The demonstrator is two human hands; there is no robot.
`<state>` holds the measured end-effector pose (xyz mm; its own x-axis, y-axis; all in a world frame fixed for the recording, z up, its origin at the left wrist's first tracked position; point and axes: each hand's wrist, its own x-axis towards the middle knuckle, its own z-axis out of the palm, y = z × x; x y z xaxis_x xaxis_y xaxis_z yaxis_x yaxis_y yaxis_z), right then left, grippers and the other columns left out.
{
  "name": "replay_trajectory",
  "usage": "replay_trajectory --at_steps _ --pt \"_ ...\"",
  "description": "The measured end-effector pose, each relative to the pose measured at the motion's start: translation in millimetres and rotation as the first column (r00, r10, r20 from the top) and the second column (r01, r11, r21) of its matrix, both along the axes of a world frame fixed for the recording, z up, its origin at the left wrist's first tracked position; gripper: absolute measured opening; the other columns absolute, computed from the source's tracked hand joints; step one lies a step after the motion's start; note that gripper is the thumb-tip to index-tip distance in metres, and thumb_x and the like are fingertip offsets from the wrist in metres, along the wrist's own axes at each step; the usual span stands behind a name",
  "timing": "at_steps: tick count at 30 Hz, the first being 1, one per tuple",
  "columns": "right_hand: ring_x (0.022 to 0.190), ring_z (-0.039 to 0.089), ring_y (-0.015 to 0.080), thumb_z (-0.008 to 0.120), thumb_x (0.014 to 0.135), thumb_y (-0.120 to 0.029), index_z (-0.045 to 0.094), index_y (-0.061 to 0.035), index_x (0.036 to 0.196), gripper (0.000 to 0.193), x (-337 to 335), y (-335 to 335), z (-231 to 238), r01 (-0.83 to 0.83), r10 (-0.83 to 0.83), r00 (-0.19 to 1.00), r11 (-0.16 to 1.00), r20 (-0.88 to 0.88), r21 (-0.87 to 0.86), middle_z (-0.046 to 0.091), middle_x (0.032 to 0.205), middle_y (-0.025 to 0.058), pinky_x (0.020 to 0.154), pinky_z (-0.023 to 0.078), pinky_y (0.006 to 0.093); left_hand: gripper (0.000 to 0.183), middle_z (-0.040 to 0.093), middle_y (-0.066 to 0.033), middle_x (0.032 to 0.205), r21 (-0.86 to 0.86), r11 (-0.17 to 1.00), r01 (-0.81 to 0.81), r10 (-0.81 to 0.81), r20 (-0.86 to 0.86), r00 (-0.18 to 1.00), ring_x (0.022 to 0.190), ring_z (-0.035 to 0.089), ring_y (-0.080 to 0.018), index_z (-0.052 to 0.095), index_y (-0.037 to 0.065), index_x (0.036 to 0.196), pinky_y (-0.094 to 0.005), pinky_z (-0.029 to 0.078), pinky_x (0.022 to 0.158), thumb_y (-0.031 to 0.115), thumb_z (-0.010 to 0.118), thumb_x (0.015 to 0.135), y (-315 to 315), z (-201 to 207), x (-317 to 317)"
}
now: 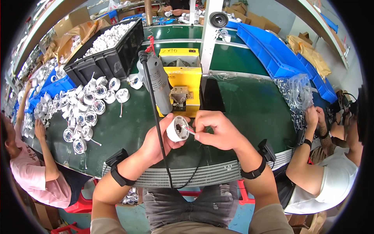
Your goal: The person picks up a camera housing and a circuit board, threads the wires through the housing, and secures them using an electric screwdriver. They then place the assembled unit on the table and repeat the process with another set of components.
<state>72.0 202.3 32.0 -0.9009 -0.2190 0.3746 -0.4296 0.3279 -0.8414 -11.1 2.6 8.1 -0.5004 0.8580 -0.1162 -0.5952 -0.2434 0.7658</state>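
Note:
My left hand (155,143) holds a round white plastic housing (174,133) from its left side and below, its open face tilted toward the right. Dark parts show inside the cup. At its right rim, thumb and fingers of my right hand (217,130) pinch thin red and white wires (189,129) that come out of the housing. A grey electric screwdriver (159,80) hangs just beyond my left hand, and its black cable (155,113) passes in front of that hand. Behind both hands stands a yellow machine (191,82) with a metal fixture on its front.
Many white housings (90,118) lie piled on the green table (249,113) at left. A black crate (113,62) of white parts stands behind them. Blue bins (269,54) are at far right, beside a clear plastic bag (300,91). Co-workers sit on both sides; another is at the far end.

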Motion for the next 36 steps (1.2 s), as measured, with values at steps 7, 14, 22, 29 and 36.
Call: replay_trajectory --at_steps 7,14,22,29,36 --pt "0.064 0.054 0.0172 0.067 0.073 -0.003 0.055 -0.0012 0.068 0.013 3 -14 -3 0.178 -0.171 0.983 0.976 -0.061 0.129 0.052 0.07 0.006 0.06 0.042 0.0301 0.049 0.062 -0.0044 0.085 -0.134 0.99 -0.051 0.043 -0.058 0.997 0.066 0.057 -0.0135 0.052 0.005 0.126 -0.0248 0.041 0.055 0.042 0.03 0.103 5 3 9" --pt "0.067 0.055 0.0258 0.068 0.071 -0.004 0.054 -0.0025 0.068 0.015 5 -21 -4 0.202 -0.142 0.956 0.953 -0.255 0.225 0.051 0.072 0.0079 0.061 0.045 0.0351 0.05 0.062 -0.0073 0.089 -0.121 0.992 -0.022 0.0 -0.185 0.983 0.07 0.06 -0.0159 0.05 0.001 0.126 -0.0275 0.048 0.062 0.04 0.027 0.104 9 -2 6" --pt "0.064 0.055 0.0214 0.072 0.074 -0.01 0.057 -0.003 0.076 0.017 5 -21 -4 0.302 -0.265 0.949 0.917 -0.168 0.259 0.051 0.075 0.0074 0.058 0.046 0.0316 0.048 0.062 -0.0111 0.107 -0.17 0.985 0.039 -0.075 -0.214 0.974 0.088 0.062 -0.0182 0.046 -0.001 0.128 -0.0304 0.053 0.07 0.035 0.026 0.105 11 -8 5" --pt "0.063 0.056 0.0148 0.075 0.076 -0.007 0.065 -0.006 0.099 0.025 11 -7 12 0.326 -0.289 0.941 0.913 -0.176 0.245 0.054 0.08 0.0035 0.059 0.047 0.0268 0.047 0.059 -0.0098 0.113 -0.026 0.97 -0.242 0.223 -0.3 0.928 0.096 0.062 -0.019 0.042 0.001 0.133 -0.0327 0.054 0.078 0.035 0.03 0.104 12 -6 12" --pt "0.067 0.062 0.0093 0.069 0.085 -0.004 0.068 0.002 0.101 0.017 8 -18 2 0.246 -0.133 0.928 0.919 0.347 -0.307 0.066 0.078 0.0061 0.054 0.048 0.0189 0.044 0.053 -0.0077 0.122 0.109 0.971 -0.212 0.238 -0.398 0.886 0.109 0.054 -0.0159 0.038 0.002 0.139 -0.0312 0.043 0.095 0.029 0.036 0.104 10 -5 16"
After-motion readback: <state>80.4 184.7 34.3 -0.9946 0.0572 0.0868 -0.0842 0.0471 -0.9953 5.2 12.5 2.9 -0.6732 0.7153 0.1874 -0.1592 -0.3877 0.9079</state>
